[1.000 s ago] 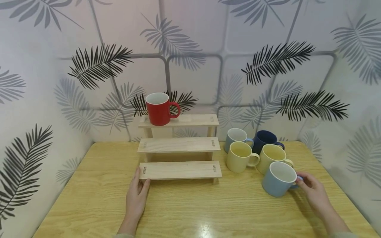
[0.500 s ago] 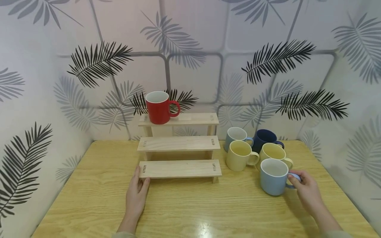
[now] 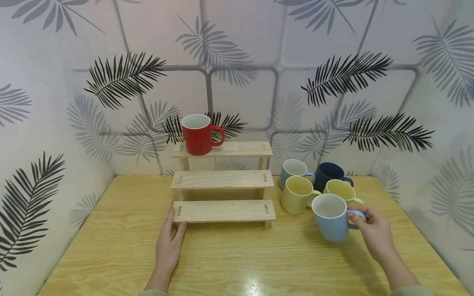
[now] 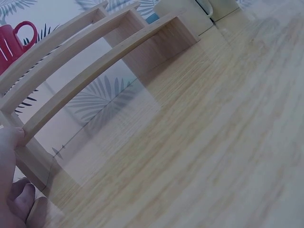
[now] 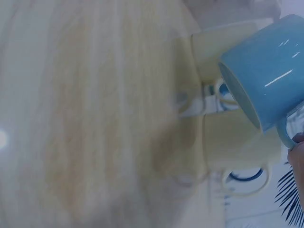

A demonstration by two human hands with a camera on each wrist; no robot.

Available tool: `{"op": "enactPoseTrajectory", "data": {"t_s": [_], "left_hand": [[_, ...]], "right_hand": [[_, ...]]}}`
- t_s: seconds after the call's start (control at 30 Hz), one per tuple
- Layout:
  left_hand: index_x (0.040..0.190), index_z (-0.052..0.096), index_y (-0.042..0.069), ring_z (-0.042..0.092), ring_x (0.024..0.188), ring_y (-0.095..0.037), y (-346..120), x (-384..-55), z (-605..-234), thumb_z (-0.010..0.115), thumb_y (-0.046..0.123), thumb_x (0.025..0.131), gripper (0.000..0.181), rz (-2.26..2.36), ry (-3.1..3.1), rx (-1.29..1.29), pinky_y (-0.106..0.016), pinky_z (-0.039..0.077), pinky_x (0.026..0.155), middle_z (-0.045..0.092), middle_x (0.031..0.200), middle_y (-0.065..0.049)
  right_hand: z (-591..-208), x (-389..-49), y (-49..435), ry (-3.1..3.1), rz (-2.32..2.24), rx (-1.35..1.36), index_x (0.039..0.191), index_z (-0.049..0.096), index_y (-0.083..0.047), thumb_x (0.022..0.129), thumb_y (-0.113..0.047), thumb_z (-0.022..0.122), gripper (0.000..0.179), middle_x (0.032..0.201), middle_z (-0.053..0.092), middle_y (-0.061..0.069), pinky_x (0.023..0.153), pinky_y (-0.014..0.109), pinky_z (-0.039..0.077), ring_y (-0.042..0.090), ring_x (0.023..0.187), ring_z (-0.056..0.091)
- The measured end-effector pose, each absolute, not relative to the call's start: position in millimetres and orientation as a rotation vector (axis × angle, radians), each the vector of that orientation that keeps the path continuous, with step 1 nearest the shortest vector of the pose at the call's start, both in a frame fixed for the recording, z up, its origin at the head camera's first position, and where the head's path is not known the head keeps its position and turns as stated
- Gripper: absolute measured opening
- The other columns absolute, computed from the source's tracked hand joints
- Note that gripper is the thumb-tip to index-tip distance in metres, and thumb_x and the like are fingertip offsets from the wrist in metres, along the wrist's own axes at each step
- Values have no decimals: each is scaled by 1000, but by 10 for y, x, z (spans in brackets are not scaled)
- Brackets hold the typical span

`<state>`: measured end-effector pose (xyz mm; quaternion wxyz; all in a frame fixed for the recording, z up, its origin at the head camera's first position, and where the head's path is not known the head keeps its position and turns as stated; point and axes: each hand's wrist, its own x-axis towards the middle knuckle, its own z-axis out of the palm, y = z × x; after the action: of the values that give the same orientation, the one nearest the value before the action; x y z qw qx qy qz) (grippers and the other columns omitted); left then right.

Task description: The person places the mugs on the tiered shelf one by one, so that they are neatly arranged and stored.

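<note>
My right hand (image 3: 375,234) pinches the handle of a light blue mug (image 3: 332,226), held slightly tilted above the table in front of the other mugs. In the right wrist view this blue mug (image 5: 270,71) hangs clear of the tabletop, its base showing. At the three-step wooden display stand (image 3: 224,211), my left hand (image 3: 169,242) grips the left end of the lowest step, thumb at its front edge. The left wrist view shows the thumb on the board (image 4: 90,80) and the other fingers curled by its leg. A red mug (image 3: 198,137) stands on the top step's left part.
Right of the stand several mugs are grouped: two pale yellow ones, a front yellow mug (image 3: 296,197) and a yellow mug (image 3: 340,191) behind the held one, plus a dark blue mug (image 3: 328,174) and another light blue mug (image 3: 290,174). A leaf-patterned wall (image 3: 244,98) backs the wooden table (image 3: 222,263).
The right hand has carried the light blue mug leftward and up off the table, tilting it a little. My left hand and the stand have stayed put.
</note>
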<state>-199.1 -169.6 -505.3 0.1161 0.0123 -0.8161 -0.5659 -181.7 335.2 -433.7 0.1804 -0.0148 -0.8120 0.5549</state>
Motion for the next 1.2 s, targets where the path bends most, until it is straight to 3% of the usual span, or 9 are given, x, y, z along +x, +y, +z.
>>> {"op": "enactPoseTrajectory", "data": {"t_s": [0.3,0.47,0.63,0.8,1.03,1.2], "left_hand": [[153,15,9,22,140,-30,-1705,-1986,-5046,50,31,100,67,-1666,-2390,43,-30,31,107,15,157,-15],[153,16,7,22,140,-30,-1702,-1985,-5048,51,30,100,67,-1675,-2375,46,-29,31,107,15,156,-15],[153,17,7,23,140,-30,-1692,-1987,-5042,51,31,100,67,-1674,-2381,61,-29,31,107,16,156,-15],[153,16,8,22,141,-29,-1694,-1987,-5025,51,31,100,68,-1683,-2381,51,-29,30,107,15,157,-15],[153,16,8,23,140,-29,-1692,-1984,-5033,51,31,100,68,-1698,-2363,42,-31,31,107,15,156,-16],[153,16,8,23,140,-30,-1691,-1981,-5030,51,31,100,68,-1703,-2352,41,-31,31,107,16,156,-16]], "right_hand": [[-3950,-1998,2924,-2143,1662,39,94,69,-5,88,-9,70,7,85,66,-12,63,10,46,0,76,54],[-3734,-2196,2625,-1997,1800,147,92,68,-1,87,-4,70,6,85,67,-7,59,12,43,4,72,49],[-3554,-2391,2338,-1976,1779,218,94,66,5,87,-5,70,13,75,60,-7,55,13,39,4,67,43],[-3418,-2612,2102,-2010,1708,282,99,66,7,87,-11,71,22,76,58,-5,54,15,35,5,66,39],[-3265,-2938,1810,-1909,1731,302,97,64,9,86,-8,72,21,82,60,-3,64,14,47,4,70,48],[-3179,-3134,1621,-1871,1737,287,98,65,8,86,-10,73,24,78,57,-3,61,14,42,4,69,45]]}}
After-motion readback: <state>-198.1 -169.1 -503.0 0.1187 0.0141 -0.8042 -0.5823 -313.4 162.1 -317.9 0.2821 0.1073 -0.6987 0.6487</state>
